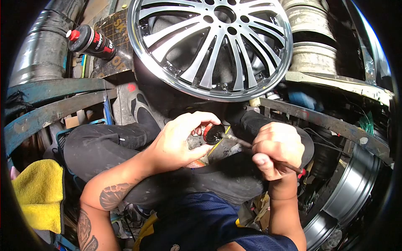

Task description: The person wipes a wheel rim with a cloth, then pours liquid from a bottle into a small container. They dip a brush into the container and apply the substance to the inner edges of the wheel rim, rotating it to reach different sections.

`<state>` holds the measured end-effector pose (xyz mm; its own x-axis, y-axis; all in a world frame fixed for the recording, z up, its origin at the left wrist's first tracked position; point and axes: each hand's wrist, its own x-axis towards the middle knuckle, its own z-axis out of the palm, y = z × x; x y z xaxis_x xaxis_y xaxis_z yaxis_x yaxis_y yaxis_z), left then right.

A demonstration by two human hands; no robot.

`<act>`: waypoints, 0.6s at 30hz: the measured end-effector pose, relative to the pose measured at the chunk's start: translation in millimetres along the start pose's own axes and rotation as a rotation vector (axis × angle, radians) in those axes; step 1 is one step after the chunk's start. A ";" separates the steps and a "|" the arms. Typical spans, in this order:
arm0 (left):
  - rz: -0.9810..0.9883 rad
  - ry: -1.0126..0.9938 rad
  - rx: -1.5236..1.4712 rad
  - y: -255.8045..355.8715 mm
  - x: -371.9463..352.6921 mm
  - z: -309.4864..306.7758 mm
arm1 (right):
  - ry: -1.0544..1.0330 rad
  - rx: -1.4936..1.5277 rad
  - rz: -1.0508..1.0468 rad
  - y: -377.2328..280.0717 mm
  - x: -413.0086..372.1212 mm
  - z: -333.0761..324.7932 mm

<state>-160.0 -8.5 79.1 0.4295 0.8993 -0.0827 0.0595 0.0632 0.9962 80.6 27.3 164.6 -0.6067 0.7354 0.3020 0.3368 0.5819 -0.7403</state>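
Between thumb and fingers, my left hand (178,140) holds a small round cap (213,134), black inside with a red edge, its open side turned toward my right hand. My right hand (277,149) is closed around a thin tool (238,141) with a metal shaft, whose tip is at the cap's opening; whether it touches the inside is unclear. Both hands are above my lap. Beyond them lies a large multi-spoke wheel (217,50) with polished silver spokes and dark gaps.
A black bottle with a red cap (94,42) lies at the upper left. Metal bars (54,111) cross both sides. A yellow cloth (39,194) hangs at the left. More rims stand at the upper right (313,54) and lower right (351,184).
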 end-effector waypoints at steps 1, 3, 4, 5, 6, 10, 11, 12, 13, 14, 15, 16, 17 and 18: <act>0.010 0.005 0.008 -0.1 0.2 -0.6 | 0.017 -0.029 0.000 0.8 0.3 -0.4; 0.029 0.006 0.023 -0.5 0.3 -1.0 | 0.024 -0.006 -0.011 0.1 2.2 2.1; 0.040 0.001 0.030 -1.0 0.9 -1.5 | -0.018 0.062 -0.034 1.0 3.8 2.7; 0.052 -0.004 0.038 -1.4 1.6 -1.6 | -0.042 0.056 -0.027 0.2 4.1 2.6; 0.054 -0.005 0.035 -1.7 1.6 -1.2 | -0.065 0.050 -0.019 -0.7 4.1 2.6; 0.059 0.007 0.040 1.4 1.4 -2.3 | 0.006 -0.001 -0.014 3.1 0.4 3.1; 0.060 0.010 0.043 3.1 1.9 -2.2 | -0.031 0.028 -0.023 1.5 2.6 3.4; 0.065 0.008 0.047 2.4 2.5 -1.6 | -0.067 0.055 -0.034 0.1 4.1 2.8; 0.068 0.005 0.052 1.0 2.5 -1.3 | -0.075 0.004 -0.015 -2.2 3.6 2.1; 0.071 0.004 0.058 -0.3 2.1 -1.3 | -0.040 -0.026 -0.011 -1.6 2.9 2.0; 0.060 0.003 0.055 -1.1 1.7 -1.6 | -0.007 -0.053 -0.008 -0.1 2.1 1.8; 0.049 0.003 0.051 -1.8 1.5 -1.9 | 0.027 -0.081 -0.005 1.1 2.0 1.8; 0.038 0.002 0.048 -2.2 1.3 -1.5 | 0.001 -0.083 -0.017 0.3 3.8 1.2; 0.036 0.006 0.039 -2.6 1.4 -0.7 | -0.030 -0.061 -0.018 -0.9 4.0 0.3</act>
<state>-160.2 -7.2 76.4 0.4268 0.9031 -0.0461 0.0790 0.0136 0.9968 77.7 29.6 166.3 -0.6338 0.7146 0.2959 0.3689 0.6156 -0.6964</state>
